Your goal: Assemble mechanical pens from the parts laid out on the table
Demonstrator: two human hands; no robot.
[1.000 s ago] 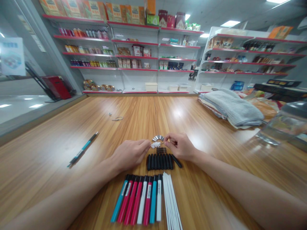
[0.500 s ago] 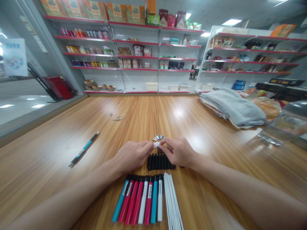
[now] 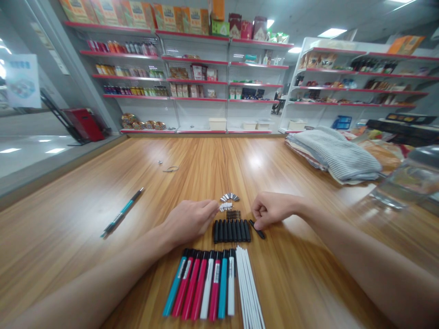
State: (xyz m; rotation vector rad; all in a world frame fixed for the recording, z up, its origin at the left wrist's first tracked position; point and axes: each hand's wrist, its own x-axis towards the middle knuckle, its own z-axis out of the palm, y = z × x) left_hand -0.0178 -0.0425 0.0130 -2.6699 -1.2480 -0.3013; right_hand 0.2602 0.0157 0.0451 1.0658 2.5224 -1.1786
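Note:
My left hand (image 3: 192, 220) is closed, its fingertips pressed together at the left end of a small cluster of white plastic pieces (image 3: 226, 207); whether it pinches one is hidden. My right hand (image 3: 276, 209) has curled fingers and holds its fingertips on a loose black pen grip (image 3: 260, 232), which lies slanted on the table. Beside that grip stands a tight row of black pen grips (image 3: 232, 231). Small springs (image 3: 233, 214) lie just behind the row. Farther back, silvery metal tips (image 3: 229, 197) form an arc.
Teal, pink and white pen barrels (image 3: 202, 285) and thin white refills (image 3: 248, 288) lie at the front. A teal pen (image 3: 122, 213) is on the left. Folded cloths (image 3: 334, 153) and a clear container (image 3: 404, 180) stand right. Stocked shelves (image 3: 195, 82) rise behind the table (image 3: 192, 183).
My right hand has left the white pieces and moved right, down onto the loose black pen grip. The left hand stays almost in place. The springs and the full grip row now show.

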